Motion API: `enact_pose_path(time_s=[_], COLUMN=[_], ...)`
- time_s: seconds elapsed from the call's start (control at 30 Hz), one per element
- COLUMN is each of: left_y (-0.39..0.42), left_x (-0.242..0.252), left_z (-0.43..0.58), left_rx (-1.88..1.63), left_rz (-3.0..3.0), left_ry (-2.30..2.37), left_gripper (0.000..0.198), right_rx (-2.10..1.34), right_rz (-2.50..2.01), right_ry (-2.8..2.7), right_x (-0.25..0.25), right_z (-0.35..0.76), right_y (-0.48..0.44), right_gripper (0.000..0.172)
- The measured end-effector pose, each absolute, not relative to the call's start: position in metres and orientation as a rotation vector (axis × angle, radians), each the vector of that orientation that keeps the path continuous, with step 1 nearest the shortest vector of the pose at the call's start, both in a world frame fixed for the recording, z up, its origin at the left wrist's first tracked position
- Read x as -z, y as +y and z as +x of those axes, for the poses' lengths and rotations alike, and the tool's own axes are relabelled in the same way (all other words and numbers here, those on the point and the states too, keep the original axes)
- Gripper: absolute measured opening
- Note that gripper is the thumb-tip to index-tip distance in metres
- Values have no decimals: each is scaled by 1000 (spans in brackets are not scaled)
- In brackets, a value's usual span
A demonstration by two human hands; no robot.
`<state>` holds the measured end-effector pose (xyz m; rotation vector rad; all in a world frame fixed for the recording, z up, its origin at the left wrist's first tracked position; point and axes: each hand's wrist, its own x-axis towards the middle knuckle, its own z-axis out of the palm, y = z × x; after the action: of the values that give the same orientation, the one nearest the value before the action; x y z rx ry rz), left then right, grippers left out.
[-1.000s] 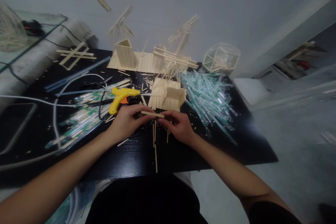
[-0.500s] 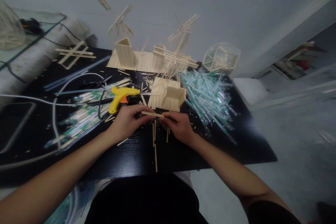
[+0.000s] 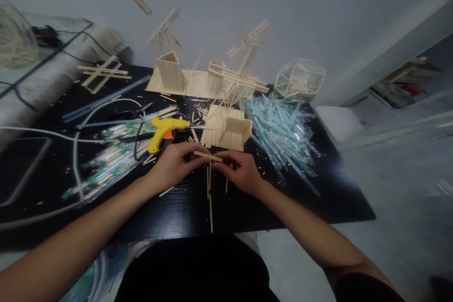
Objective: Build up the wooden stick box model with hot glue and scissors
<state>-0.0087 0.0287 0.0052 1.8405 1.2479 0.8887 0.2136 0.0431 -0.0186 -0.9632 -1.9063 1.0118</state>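
Observation:
My left hand and my right hand meet over the black table, fingers pinched on a short bundle of thin wooden sticks held level between them. Several loose sticks lie on the table right under my hands. Just behind them stands a small open box of glued sticks. A yellow glue gun lies to the left of that box, close to my left hand.
Stick models with windmill blades stand at the back. A heap of clear plastic wrappers lies at the right, wrapped sticks and white cable at the left. A wire-frame polyhedron sits at the back right.
The hands keep the stick bundle in the same place; the right fingers shift slightly along it. The view has drifted a little.

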Motion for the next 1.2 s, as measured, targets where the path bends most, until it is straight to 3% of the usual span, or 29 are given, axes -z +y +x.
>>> enact_pose_path(time_s=[1.2], left_y=[31], left_x=[-7], left_z=[-13], left_rx=[-898], left_rz=[1747], left_ry=[1264], left_gripper=[25], right_rx=[-1134], right_rz=[-981], right_ry=[-1814], right_x=[21], right_z=[215], right_y=[44], right_gripper=[23])
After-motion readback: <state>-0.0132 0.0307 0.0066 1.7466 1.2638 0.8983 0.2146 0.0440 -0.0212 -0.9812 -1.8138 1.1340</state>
